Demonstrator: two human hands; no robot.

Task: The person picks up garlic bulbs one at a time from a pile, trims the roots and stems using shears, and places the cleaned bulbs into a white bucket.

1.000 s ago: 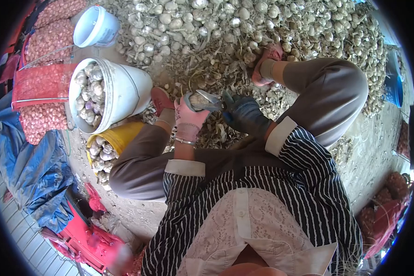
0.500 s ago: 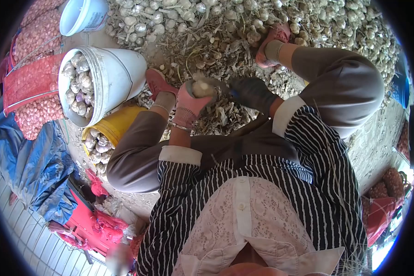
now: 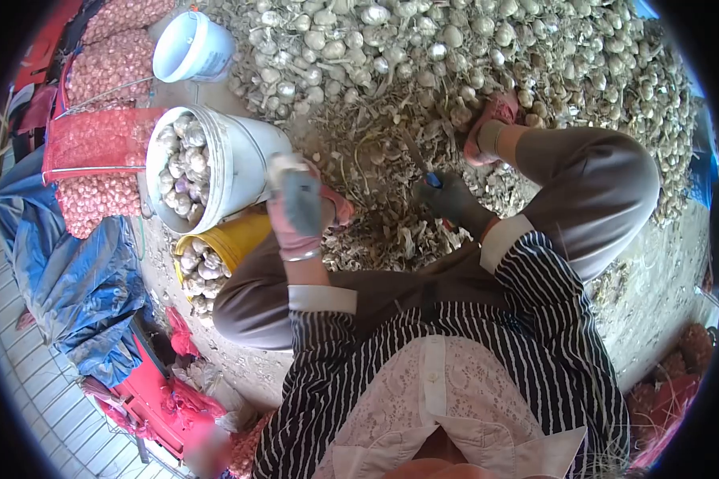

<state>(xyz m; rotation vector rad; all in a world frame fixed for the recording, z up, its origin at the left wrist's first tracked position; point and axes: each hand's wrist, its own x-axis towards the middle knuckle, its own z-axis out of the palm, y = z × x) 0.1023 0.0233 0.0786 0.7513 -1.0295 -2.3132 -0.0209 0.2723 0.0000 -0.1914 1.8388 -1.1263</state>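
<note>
My left hand [image 3: 298,209], in a pink and grey glove, is raised beside the white bucket [image 3: 244,152] and blurred by motion. A pale garlic bulb [image 3: 286,166], smeared in the picture, shows at its fingertips. In a dark grey glove, my right hand [image 3: 455,203] is closed around a knife [image 3: 432,180] with a blue handle, its thin blade pointing up and away from me. Below that hand lie dry garlic skins and stalks [image 3: 391,231]. Garlic bulbs [image 3: 185,169] fill the white bucket, which appears tilted in this view.
A yellow bucket [image 3: 236,235] with garlic stands by my left knee. Further off is a pale blue bucket [image 3: 208,52]. A large heap of garlic [image 3: 455,40] spreads ahead. Red net sacks [image 3: 104,203] and a blue tarp [image 3: 80,279] lie at the left.
My left hand has moved left, away from my right hand, towards the white bucket with the bulb. My right hand stays over the skins with the knife. The camera view has shifted.
</note>
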